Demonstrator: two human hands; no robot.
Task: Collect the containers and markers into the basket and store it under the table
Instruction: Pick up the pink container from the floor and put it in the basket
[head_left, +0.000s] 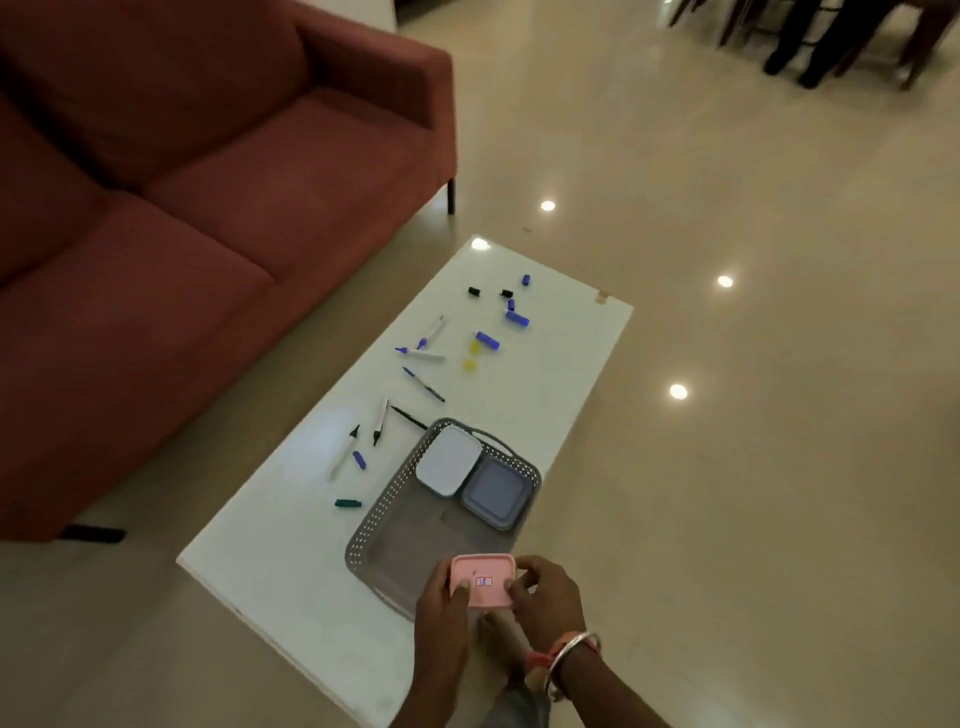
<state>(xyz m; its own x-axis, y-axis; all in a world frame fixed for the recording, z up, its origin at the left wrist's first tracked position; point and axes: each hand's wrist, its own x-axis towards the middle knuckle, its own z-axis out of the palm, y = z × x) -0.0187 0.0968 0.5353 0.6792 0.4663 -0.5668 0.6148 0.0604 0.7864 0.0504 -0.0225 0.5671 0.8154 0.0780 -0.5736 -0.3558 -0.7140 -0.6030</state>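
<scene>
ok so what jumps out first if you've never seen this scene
The small pink rectangular plastic container, held by the left hand and right hand at the near end of the grey perforated plastic basket. Next, uncapped markers and loose caps lie scattered across the long white table, and a big red fabric sofa fills the upper left.

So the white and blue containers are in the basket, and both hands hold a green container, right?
No: in the head view the pink container is held by the left hand and right hand; it is not green. The white container and blue container are in the basket.
</scene>
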